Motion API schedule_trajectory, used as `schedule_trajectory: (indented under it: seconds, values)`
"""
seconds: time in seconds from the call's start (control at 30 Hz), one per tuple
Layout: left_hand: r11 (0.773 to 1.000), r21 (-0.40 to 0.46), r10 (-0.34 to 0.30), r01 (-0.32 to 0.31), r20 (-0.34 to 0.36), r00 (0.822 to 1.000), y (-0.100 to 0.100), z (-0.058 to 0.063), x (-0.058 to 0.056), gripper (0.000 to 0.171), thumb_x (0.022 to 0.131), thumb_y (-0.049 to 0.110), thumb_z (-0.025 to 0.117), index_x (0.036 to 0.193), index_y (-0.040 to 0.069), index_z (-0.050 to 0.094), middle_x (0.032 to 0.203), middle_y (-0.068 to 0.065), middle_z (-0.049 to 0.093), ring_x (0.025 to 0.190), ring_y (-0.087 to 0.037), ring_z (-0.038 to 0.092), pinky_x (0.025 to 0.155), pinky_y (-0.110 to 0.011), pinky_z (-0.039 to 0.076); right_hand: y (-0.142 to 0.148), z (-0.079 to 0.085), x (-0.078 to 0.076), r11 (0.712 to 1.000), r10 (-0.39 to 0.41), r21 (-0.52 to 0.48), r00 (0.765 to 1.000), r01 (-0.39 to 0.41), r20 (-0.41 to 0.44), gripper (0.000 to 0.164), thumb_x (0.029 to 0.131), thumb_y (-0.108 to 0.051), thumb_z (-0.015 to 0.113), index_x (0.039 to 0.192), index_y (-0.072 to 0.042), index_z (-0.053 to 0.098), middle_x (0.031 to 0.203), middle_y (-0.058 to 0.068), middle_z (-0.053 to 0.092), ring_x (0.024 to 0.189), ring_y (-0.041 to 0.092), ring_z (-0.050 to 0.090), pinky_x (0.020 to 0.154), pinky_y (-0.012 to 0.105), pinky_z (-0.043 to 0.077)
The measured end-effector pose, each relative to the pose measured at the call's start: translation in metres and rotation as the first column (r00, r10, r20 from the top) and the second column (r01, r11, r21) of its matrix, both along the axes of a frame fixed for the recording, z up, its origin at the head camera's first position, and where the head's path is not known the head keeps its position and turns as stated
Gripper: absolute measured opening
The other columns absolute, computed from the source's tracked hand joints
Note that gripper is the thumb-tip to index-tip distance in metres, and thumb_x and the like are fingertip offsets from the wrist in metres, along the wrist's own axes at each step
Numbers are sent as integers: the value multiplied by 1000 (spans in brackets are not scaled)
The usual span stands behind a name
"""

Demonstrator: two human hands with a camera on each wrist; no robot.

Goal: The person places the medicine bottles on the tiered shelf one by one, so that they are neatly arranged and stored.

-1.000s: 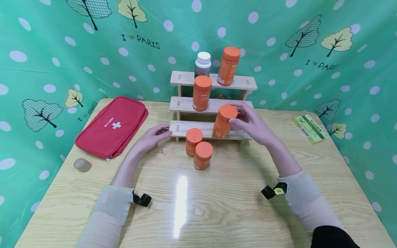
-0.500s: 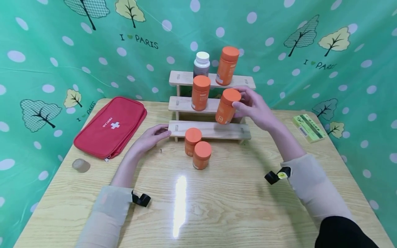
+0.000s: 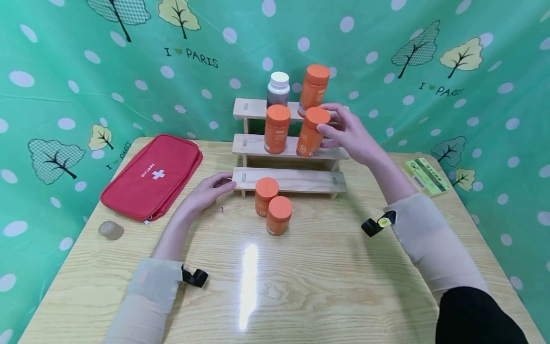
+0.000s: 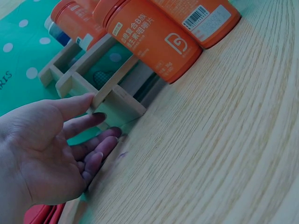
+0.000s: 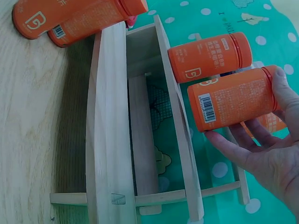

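My right hand (image 3: 350,135) grips an orange bottle (image 3: 310,136) over the middle step of a three-step wooden rack (image 3: 296,180). In the right wrist view the bottle (image 5: 229,99) shows its barcode, thumb at its lid and fingers along its side. Left of it on that step stands another orange bottle (image 3: 276,131). My left hand (image 3: 209,191) pinches the left end of the bottom step; in the left wrist view the thumb lies at the board end with fingers curled below. Two orange bottles, one nearer the rack (image 3: 265,200) and one in front (image 3: 278,219), stand on the table.
On the top step are a white-capped dark bottle (image 3: 278,91) and an orange bottle (image 3: 315,86). A red first-aid pouch (image 3: 152,177) and a small greyish cap-like object (image 3: 111,230) lie left. A green-yellow box (image 3: 426,177) lies right. A patterned green cloth (image 3: 369,28) hangs behind.
My right hand has raised the orange bottle from the bottom step and carried it up and back to the middle step. The left hand stays at the rack's end.
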State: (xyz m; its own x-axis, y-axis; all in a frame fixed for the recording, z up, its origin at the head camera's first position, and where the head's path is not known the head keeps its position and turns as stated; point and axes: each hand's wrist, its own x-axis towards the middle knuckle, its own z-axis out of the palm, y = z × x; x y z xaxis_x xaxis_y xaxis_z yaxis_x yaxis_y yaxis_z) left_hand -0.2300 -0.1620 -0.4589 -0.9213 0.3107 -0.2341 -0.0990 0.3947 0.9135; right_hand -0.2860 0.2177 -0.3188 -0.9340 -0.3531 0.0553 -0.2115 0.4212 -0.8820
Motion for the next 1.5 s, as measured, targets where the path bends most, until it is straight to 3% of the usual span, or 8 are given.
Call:
schedule_trajectory:
  seconds: [0.4, 0.67, 0.93, 1.23, 1.5]
  values:
    - [1000, 20, -6, 6, 20, 1000, 1, -2, -1, 59, 104, 40, 59, 153, 11, 46, 146, -19, 53, 133, -32, 48, 106, -42, 40, -1, -5, -8, 1000, -23, -8, 1000, 23, 16, 50, 101, -35, 65, 147, -30, 46, 152, 6, 44, 135, 27, 54, 96, 50, 58]
    - [1000, 6, -8, 8, 7, 1000, 2, -2, -2, 59, 105, 40, 59, 154, 10, 46, 145, -19, 55, 131, -31, 49, 103, -40, 41, -3, -7, -10, 1000, -22, -19, 999, 23, 33, 51, 102, -32, 64, 149, -27, 44, 148, 10, 53, 136, 27, 54, 97, 50, 57]
    - [1000, 19, -6, 6, 5, 1000, 2, -1, -1, 60, 105, 37, 59, 155, 8, 44, 148, -21, 53, 136, -35, 48, 115, -49, 37, -2, -8, -11, 999, -24, -23, 999, 25, 29, 52, 102, -32, 65, 149, -28, 44, 149, 9, 53, 136, 27, 53, 97, 51, 57]
    - [1000, 13, -3, 3, 18, 1000, 1, -2, -2, 58, 105, 40, 59, 153, 11, 46, 143, -18, 54, 129, -30, 49, 99, -38, 41, -3, -10, -12, 999, -25, -26, 999, 25, 24, 52, 102, -32, 65, 149, -28, 45, 146, 10, 54, 133, 26, 55, 96, 49, 58]
    - [1000, 12, 2, -2, 16, 1000, -1, -3, 0, 57, 104, 39, 59, 152, 11, 47, 141, -18, 54, 127, -29, 49, 101, -37, 40, -4, -12, -12, 999, -38, -36, 999, 39, 34, 53, 101, -33, 66, 150, -29, 45, 148, 10, 54, 134, 27, 54, 97, 52, 57]
